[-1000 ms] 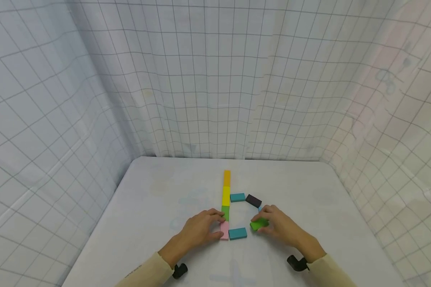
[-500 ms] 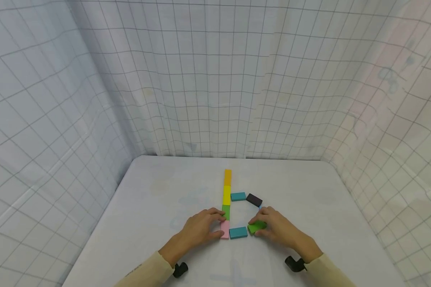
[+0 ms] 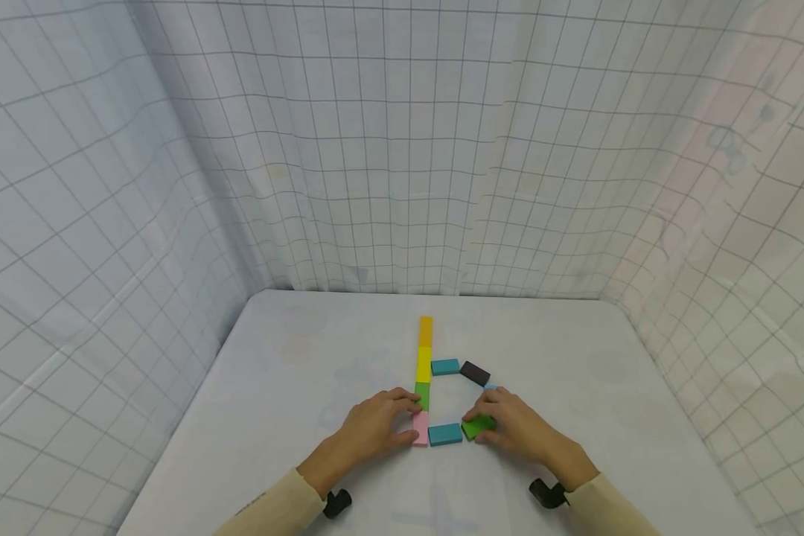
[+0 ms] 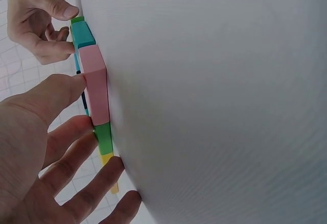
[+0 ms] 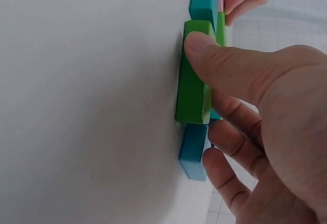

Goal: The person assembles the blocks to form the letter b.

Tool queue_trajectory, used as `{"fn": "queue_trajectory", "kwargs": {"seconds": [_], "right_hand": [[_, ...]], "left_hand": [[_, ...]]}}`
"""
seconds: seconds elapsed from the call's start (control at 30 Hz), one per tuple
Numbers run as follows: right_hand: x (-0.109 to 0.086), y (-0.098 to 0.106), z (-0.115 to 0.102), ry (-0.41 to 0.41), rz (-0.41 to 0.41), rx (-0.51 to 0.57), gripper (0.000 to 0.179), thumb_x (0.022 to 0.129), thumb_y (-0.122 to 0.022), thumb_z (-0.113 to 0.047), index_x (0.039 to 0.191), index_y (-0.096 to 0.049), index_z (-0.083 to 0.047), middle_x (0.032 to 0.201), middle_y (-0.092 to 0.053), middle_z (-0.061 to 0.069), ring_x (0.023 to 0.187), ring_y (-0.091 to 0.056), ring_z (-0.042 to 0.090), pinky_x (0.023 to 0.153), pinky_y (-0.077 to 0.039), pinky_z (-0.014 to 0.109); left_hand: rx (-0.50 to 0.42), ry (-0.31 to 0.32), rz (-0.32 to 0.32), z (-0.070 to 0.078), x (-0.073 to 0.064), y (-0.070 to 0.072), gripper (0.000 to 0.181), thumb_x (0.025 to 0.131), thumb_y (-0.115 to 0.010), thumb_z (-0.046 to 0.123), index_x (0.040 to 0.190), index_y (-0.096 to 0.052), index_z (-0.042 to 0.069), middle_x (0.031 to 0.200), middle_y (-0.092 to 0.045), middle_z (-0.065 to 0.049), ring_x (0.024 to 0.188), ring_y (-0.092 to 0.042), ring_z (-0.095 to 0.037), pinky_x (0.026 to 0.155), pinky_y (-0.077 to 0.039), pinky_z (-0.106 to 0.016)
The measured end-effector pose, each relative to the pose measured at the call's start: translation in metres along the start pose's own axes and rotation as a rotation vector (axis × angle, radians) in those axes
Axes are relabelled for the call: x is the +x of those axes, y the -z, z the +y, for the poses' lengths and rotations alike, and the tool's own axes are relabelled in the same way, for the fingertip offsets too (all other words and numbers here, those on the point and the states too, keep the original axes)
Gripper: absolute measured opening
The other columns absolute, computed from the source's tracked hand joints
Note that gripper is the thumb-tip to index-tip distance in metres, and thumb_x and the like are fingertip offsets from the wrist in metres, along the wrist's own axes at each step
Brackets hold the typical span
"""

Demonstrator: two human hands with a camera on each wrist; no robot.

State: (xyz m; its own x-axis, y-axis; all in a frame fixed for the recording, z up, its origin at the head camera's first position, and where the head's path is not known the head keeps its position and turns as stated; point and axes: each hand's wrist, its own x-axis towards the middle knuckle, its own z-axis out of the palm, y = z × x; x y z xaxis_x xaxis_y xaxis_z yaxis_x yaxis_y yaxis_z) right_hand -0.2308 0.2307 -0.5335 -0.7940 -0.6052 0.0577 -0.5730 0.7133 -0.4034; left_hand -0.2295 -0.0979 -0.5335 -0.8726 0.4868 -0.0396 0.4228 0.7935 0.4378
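A column of small blocks runs away from me: pink [image 3: 420, 429], green [image 3: 422, 396], yellow [image 3: 424, 365] and orange [image 3: 426, 331]. Over its near end rests my left hand [image 3: 370, 426], fingers relaxed; in the left wrist view its thumb touches the pink block [image 4: 95, 88] and its index fingertip is where pink meets green. My right hand [image 3: 521, 426] pinches a bright green block [image 3: 476, 426], set at a slant beside the near teal block [image 3: 445, 434]. In the right wrist view the thumb lies on that green block [image 5: 193, 93], close over the table.
Further back, a second teal block [image 3: 445, 367] and a black block [image 3: 475, 373] curve right from the column. A light blue block [image 3: 490, 386] is mostly hidden behind my right hand. White gridded curtains [image 3: 388, 149] enclose the white table [image 3: 295, 350] at the back and sides.
My right hand has moved slightly left and toward me with the bright green block, bringing it up close to the near teal block. The left hand has stayed in place.
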Motion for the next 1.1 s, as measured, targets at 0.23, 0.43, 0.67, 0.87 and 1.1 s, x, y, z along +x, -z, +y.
{"fn": "queue_trajectory", "kwargs": {"seconds": [0.23, 0.43, 0.67, 0.87, 1.1], "right_hand": [[0.002, -0.003, 0.000, -0.003, -0.008, 0.000, 0.032, 0.100, -0.094, -0.030, 0.131, -0.087, -0.031, 0.127, -0.075, -0.011, 0.118, -0.064, 0.013, 0.104, -0.061, 0.041], [0.002, 0.000, -0.004, -0.009, -0.007, 0.003, 0.034, 0.100, -0.094, -0.031, 0.133, -0.087, -0.032, 0.128, -0.074, -0.011, 0.118, -0.063, 0.013, 0.104, -0.061, 0.041], [-0.004, 0.009, 0.008, -0.048, 0.118, 0.065, 0.039, 0.102, -0.093, -0.022, 0.140, -0.084, -0.019, 0.132, -0.072, -0.002, 0.117, -0.065, 0.018, 0.101, -0.063, 0.041], [-0.009, 0.009, 0.027, -0.076, 0.221, 0.141, 0.041, 0.102, -0.090, -0.006, 0.142, -0.079, -0.007, 0.139, -0.070, 0.014, 0.104, -0.071, 0.017, 0.089, -0.065, 0.030], [-0.009, 0.005, 0.035, -0.083, 0.209, 0.201, 0.040, 0.102, -0.088, -0.002, 0.141, -0.078, -0.004, 0.144, -0.070, 0.021, 0.103, -0.074, 0.017, 0.090, -0.067, 0.029]], "left_hand": [[0.012, -0.001, -0.001, -0.002, 0.001, -0.002, 0.048, 0.101, -0.093, 0.045, 0.142, -0.085, 0.021, 0.157, -0.076, 0.005, 0.143, -0.073, -0.025, 0.117, -0.066, -0.053], [0.005, -0.014, 0.006, -0.002, 0.000, -0.002, 0.048, 0.101, -0.093, 0.044, 0.142, -0.084, 0.021, 0.157, -0.076, 0.004, 0.143, -0.073, -0.025, 0.116, -0.066, -0.053], [0.009, -0.034, 0.016, -0.002, -0.001, -0.001, 0.048, 0.103, -0.092, 0.044, 0.143, -0.084, 0.020, 0.158, -0.075, 0.004, 0.144, -0.074, -0.025, 0.116, -0.066, -0.052], [0.011, -0.031, 0.013, -0.003, 0.000, -0.001, 0.048, 0.102, -0.093, 0.043, 0.143, -0.084, 0.020, 0.158, -0.075, 0.003, 0.144, -0.073, -0.025, 0.117, -0.066, -0.052], [0.000, -0.032, 0.020, -0.002, 0.000, 0.000, 0.047, 0.102, -0.093, 0.040, 0.142, -0.084, 0.018, 0.158, -0.076, 0.002, 0.144, -0.074, -0.026, 0.117, -0.066, -0.053]]}}
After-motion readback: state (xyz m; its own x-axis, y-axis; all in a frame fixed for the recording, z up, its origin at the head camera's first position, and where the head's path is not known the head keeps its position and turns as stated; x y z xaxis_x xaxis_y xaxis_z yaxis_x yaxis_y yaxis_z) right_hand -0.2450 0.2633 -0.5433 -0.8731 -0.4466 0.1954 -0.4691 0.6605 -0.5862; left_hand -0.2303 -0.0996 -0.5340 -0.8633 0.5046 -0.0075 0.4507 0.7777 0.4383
